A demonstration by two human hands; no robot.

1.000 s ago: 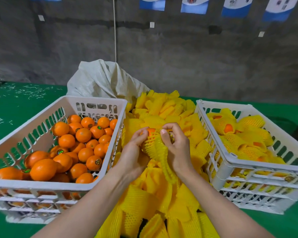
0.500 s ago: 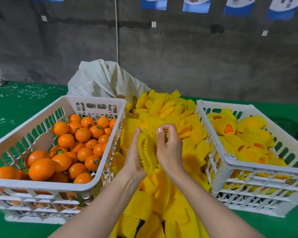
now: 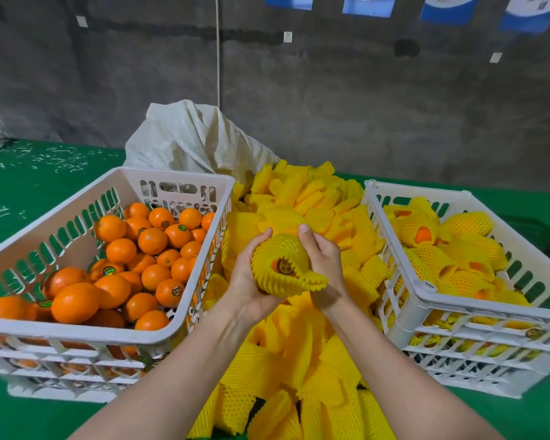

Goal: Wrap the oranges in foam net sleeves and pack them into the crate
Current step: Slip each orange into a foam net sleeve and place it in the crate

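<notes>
Lying under the packing crate [image 3: 419, 188], green cloth [image 3: 29, 192] meets a grey wall [image 3: 362, 128].

Bare left hand [image 3: 247, 282]; bare right hand [image 3: 326, 265]

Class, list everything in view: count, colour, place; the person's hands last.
Left slotted plastic crate: one, white, table's left side.
Bare round oranges: many, orange, in left crate.
Right slotted plastic crate: one, white, table's right side.
Net-wrapped oranges: many, yellow over orange, in right crate.
Loose foam net sleeves: heap, yellow, between the crates.
Woven sack: one, off-white, behind the heap.
Table cover: one, green, under everything.
Sleeved orange: one, yellow netting, held between both hands.
Left hand: grips sleeved orange's left side.
Right hand: grips its right side.
</notes>
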